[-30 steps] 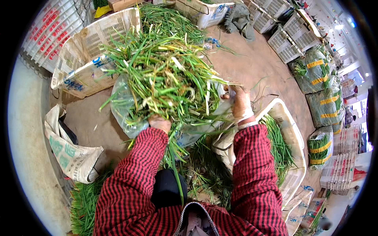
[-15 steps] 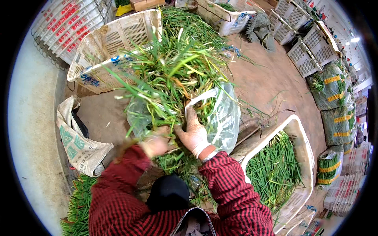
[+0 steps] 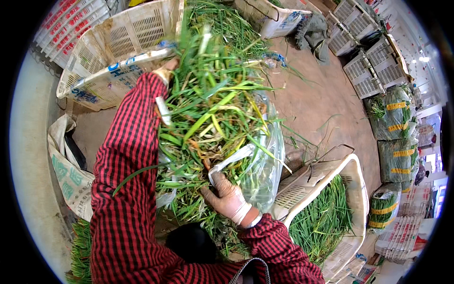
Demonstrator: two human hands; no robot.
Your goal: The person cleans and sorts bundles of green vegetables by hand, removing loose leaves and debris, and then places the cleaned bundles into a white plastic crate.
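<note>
A heap of loose green leaves (image 3: 208,113), long and narrow with some yellowed and brown, fills a clear plastic bag (image 3: 269,165) and spills over its mouth. My right hand (image 3: 228,199), in a thin pale glove, pinches the bag's gathered white edge at the near side of the heap. My left hand (image 3: 168,71) is stretched out to the heap's far left side, close to the rim of a white crate (image 3: 137,61). Leaves cover most of its fingers, so their grip is hidden. Leaves beside it are smeared by motion.
At right stands a white crate (image 3: 360,189) of green stalks, its wire handle sticking up. A printed white sack (image 3: 71,177) lies at left, above more stalks (image 3: 81,251). Crates (image 3: 364,73) and wrapped bundles (image 3: 396,156) line the far right. More greens (image 3: 227,28) lie beyond the heap.
My left hand has moved from the near side of the bag, forward and left to the heap's far side. My right hand keeps its pinch on the bag edge.
</note>
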